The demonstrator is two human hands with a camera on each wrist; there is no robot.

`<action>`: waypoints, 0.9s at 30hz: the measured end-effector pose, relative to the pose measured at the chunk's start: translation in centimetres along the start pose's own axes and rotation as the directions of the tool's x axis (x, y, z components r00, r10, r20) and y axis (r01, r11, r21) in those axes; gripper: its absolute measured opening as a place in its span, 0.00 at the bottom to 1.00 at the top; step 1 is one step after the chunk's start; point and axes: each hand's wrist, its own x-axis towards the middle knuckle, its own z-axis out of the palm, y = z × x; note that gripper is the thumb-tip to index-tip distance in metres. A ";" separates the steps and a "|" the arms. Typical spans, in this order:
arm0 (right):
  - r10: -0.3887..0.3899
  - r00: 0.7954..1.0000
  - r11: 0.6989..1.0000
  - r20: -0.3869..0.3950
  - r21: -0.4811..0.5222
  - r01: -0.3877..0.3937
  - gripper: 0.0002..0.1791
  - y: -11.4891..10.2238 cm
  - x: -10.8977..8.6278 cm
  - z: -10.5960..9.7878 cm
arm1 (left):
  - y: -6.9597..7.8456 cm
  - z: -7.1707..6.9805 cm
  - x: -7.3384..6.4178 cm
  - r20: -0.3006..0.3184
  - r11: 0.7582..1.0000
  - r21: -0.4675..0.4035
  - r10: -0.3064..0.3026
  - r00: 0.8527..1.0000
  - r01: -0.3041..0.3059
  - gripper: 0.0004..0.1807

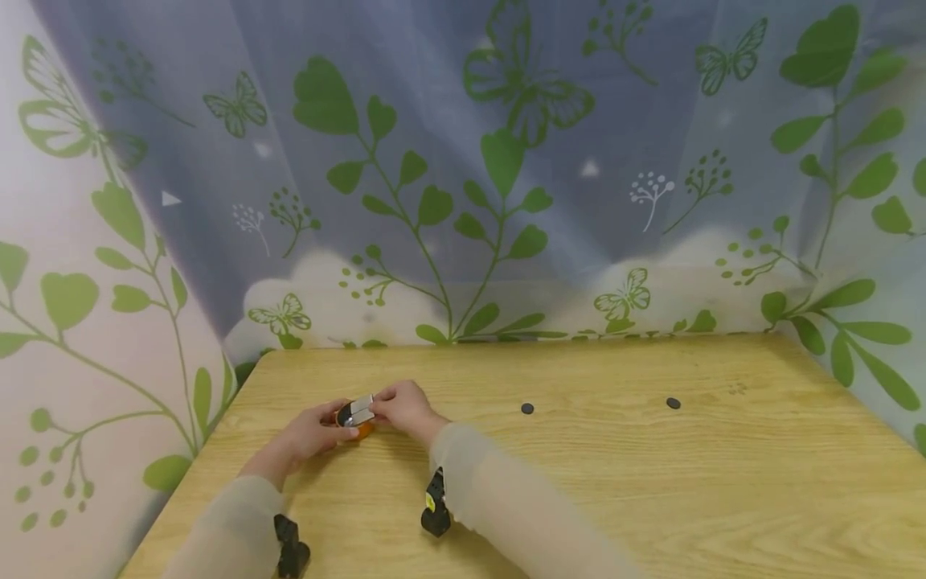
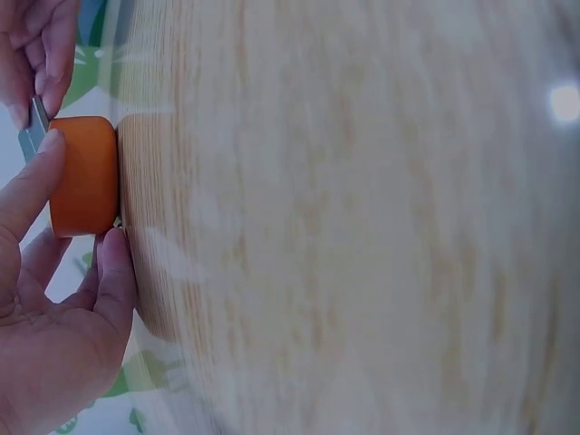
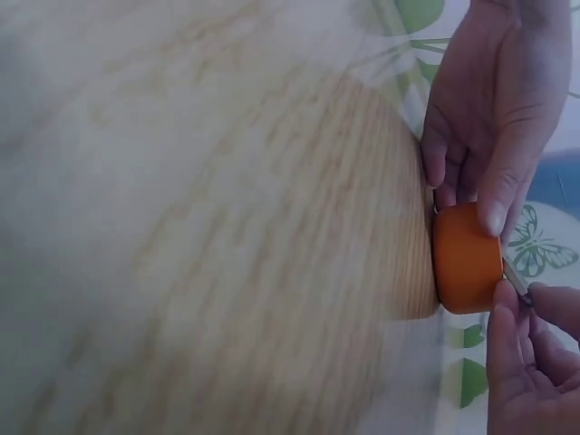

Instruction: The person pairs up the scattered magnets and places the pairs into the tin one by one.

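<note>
A small round-cornered orange object [image 1: 364, 432] with a dark top sits on the wooden table at the left. My left hand [image 1: 313, 435] grips it from the left, thumb on the near side and fingers on the far side. Thin silvery flat pieces [image 1: 361, 412] lie across its top, slanting up in the left wrist view. From the right, my right hand [image 1: 407, 408] pinches the edge of the silvery part [image 3: 516, 277] between thumb and fingers. In the left wrist view the orange side [image 2: 87, 177] shows plainly, but its top is hidden.
Two small dark discs lie on the table [image 1: 579, 490]: one disc [image 1: 527, 408] right of my hands, another disc [image 1: 674, 403] farther right. A curtain [image 1: 448, 201] printed with leaves and butterflies hangs behind the table's back edge. Black wrist cameras sit on both sleeves.
</note>
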 end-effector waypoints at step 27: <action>-0.163 0.982 0.646 0.096 -0.742 0.179 0.08 -1.8 0.0 1.3 | 0.1 0.3 -0.3 0.000 1.000 -0.017 0.011 1.000 -0.011 0.39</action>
